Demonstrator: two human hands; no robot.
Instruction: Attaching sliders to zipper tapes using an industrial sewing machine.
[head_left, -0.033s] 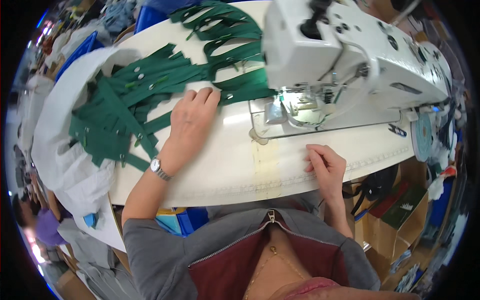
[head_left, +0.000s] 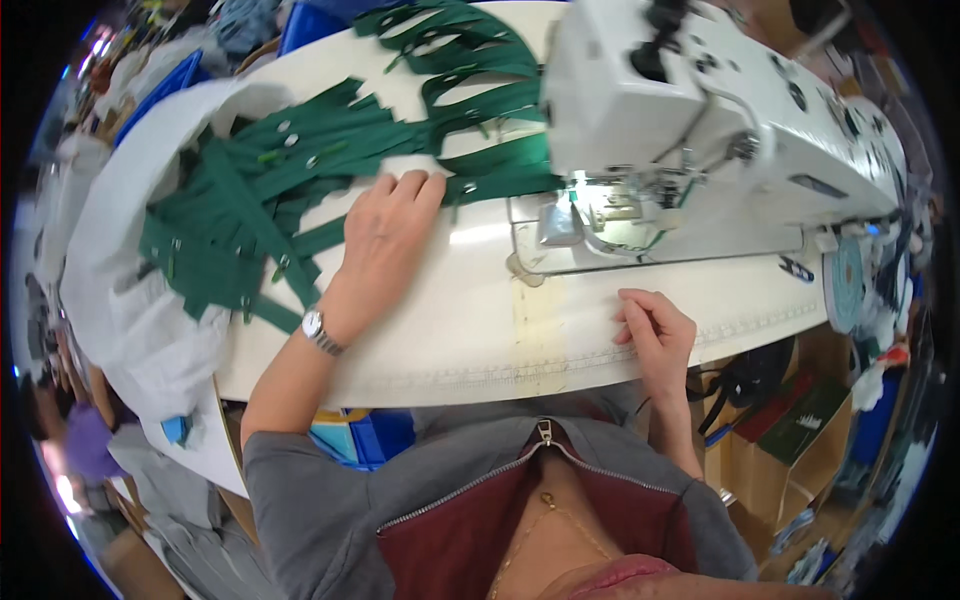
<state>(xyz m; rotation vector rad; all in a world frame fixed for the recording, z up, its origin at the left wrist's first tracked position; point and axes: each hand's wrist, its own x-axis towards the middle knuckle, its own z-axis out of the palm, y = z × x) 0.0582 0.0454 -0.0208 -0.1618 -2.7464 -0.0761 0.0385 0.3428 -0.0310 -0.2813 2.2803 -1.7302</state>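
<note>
My left hand [head_left: 392,225] rests on the white table [head_left: 450,290], beside a pile of green fabric strips [head_left: 290,160]. Its fingers are bent and close together, their tips at a small white patch [head_left: 410,163] among the strips. What they hold, if anything, is hidden. Just beyond the fingertips, a green strip [head_left: 495,185] runs to the needle area of a white sewing machine [head_left: 620,120]. Several strips carry small shiny round pieces. My right hand [head_left: 658,332] lies near the table's front edge with its fingers loosely curled and nothing visible in them.
A ruler scale [head_left: 590,362] runs along the table's front edge. Small dark thread snips [head_left: 796,268] lie right of the machine, beside a light-blue roll [head_left: 843,285]. White cloth [head_left: 100,240] hangs at the left. Below the table stand a blue bin [head_left: 385,437] and a cardboard box [head_left: 790,455].
The view has shifted slightly, so the machine and strips sit a little further right in the picture. Both hands keep the same pose and place on the table.
</note>
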